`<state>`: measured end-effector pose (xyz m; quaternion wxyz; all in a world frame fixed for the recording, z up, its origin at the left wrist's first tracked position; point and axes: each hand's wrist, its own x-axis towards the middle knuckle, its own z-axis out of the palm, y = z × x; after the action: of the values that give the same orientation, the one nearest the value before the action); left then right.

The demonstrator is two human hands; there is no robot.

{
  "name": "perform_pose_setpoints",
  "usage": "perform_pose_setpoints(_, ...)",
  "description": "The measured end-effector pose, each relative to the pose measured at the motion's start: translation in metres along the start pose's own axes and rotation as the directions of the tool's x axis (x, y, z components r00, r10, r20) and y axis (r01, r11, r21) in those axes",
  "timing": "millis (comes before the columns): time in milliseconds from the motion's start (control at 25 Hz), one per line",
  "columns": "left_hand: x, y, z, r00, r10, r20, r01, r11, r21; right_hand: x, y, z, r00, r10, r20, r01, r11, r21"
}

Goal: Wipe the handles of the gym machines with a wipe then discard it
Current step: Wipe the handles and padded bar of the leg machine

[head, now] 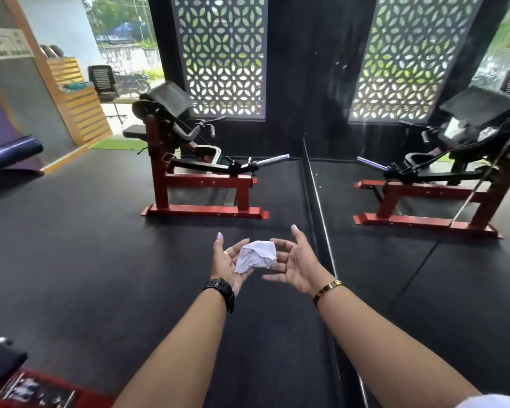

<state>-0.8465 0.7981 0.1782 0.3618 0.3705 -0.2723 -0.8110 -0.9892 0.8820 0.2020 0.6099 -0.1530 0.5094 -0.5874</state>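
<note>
Looking down past both outstretched forearms, we see a crumpled white wipe (256,257) held between our two hands above the black rubber floor (86,260). Our left hand (228,262) is palm-up with the fingers spread, its grip open, and the wipe rests against its fingers. Our right hand (295,265) faces it, fingers loosely curled and also open, with the fingertips just beside the wipe's right edge; we cannot tell whether they touch it. A black watch (220,291) sits on the left wrist and a gold bracelet (327,290) on the right.

Ahead stands a red-framed curl machine (195,160) with a black arm pad, its black handle (212,130) projecting near the top and a chrome weight peg (274,159) pointing right. A wall mirror (424,172) on the right shows the machine's reflection. Patterned lattice screens (223,54) stand behind.
</note>
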Motion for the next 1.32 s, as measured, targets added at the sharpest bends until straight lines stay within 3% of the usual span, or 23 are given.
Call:
perform_pose_setpoints(440,0.188,0.039,0.047,0.999,0.010,0.045,-0.009,1.000,-0.028,0.172,-0.083,-0.030,0.999,-0.047,-0.001,0.047,0.999,-0.018)
perform_pose_setpoints(880,0.422,0.247,0.020,0.983,0.157,-0.094,-0.169,0.975,-0.146,0.455,-0.206,0.115,0.992,-0.015,0.129,0.043,0.976,-0.215)
perform_pose_setpoints(1320,0.599,0.372,-0.066,0.923,0.244,-0.298,-0.308,0.933,-0.189,0.697,-0.245,0.231,0.934,0.160,0.318,-0.066,0.955,-0.288)
